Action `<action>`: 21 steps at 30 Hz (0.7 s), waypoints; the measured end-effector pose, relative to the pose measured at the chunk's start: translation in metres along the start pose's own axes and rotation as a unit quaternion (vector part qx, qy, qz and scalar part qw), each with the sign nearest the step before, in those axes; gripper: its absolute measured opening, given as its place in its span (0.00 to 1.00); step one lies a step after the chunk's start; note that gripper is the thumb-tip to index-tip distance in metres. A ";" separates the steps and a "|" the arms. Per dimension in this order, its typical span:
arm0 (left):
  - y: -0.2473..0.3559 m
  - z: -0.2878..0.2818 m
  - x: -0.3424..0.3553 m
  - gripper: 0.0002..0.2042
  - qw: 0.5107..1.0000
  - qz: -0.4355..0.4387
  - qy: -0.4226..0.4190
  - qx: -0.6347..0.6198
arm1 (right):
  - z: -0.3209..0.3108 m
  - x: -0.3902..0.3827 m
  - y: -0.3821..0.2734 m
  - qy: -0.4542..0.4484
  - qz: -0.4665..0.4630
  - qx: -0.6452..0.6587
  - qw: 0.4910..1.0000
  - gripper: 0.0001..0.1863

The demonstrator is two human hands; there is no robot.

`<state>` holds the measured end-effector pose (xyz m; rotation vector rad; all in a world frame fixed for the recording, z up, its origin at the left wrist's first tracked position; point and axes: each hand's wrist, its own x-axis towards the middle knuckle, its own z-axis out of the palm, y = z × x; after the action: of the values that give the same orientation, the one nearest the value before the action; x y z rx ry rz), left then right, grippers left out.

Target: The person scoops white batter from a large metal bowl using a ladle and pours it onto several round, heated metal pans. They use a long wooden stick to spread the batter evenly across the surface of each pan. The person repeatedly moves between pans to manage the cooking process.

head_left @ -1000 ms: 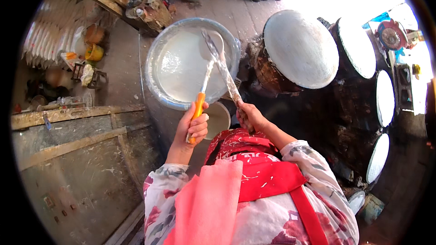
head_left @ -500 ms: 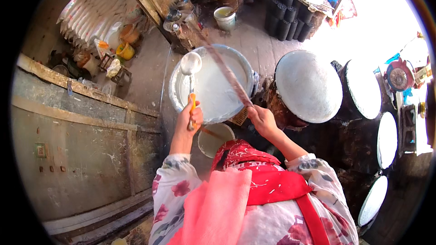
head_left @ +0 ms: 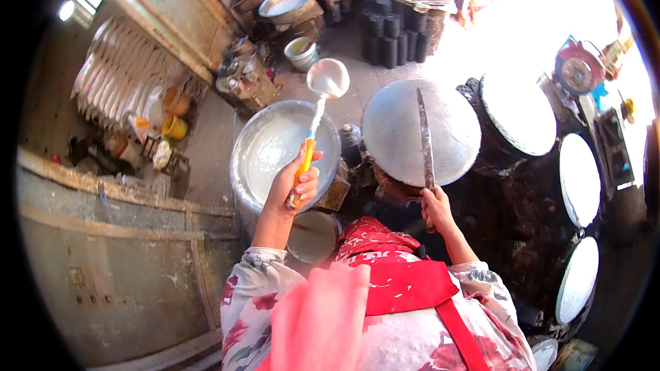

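Note:
My left hand [head_left: 294, 182] is closed round the orange handle of a ladle [head_left: 328, 78]. The ladle's bowl is coated in white and points up and away, past the right side of a wide metal basin [head_left: 239, 165] of white liquid. My right hand [head_left: 437, 209] grips a long, narrow, flat blade [head_left: 425, 139], dark and streaked with white. It stretches away from me over a large round griddle [head_left: 390, 120] with a pale grey top. Whether the blade touches the surface, I cannot tell. A bucket [head_left: 335, 225] with whitish liquid stands below the basin, near my left forearm.
More round griddles [head_left: 517, 113] curve round to my right on dark bases. A fan [head_left: 579, 72] stands beyond them. Dark cylinders [head_left: 390, 41] are stacked at the back, near a small bucket [head_left: 301, 55]. A worn wall [head_left: 124, 261] runs along my left.
My right hand has moved right, swinging the blade from over the basin to over the griddle. The ladle has moved right and up, its bowl now beyond the basin. The view has shifted right.

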<state>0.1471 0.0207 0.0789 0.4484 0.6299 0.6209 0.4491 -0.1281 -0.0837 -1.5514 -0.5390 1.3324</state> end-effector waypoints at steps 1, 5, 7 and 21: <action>-0.001 0.021 0.008 0.19 0.999 -0.023 -0.029 -0.001 | -0.012 -0.001 0.000 0.020 -0.025 0.017 0.999 0.08; -0.020 0.077 0.043 0.21 0.994 -0.053 -0.092 0.039 | -0.046 -0.007 -0.004 0.125 -0.042 -0.056 0.990 0.09; -0.040 0.095 0.061 0.19 0.988 -0.077 -0.100 0.088 | -0.053 -0.016 0.002 0.152 -0.014 -0.072 0.986 0.12; -0.197 0.054 0.207 0.32 0.617 0.278 0.012 0.736 | -0.034 -0.011 0.004 0.263 -0.066 -0.332 0.903 0.13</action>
<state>0.3929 0.0016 -0.0754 2.2881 0.9478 0.5540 0.4759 -0.1515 -0.0849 -2.2809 -0.7742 0.5809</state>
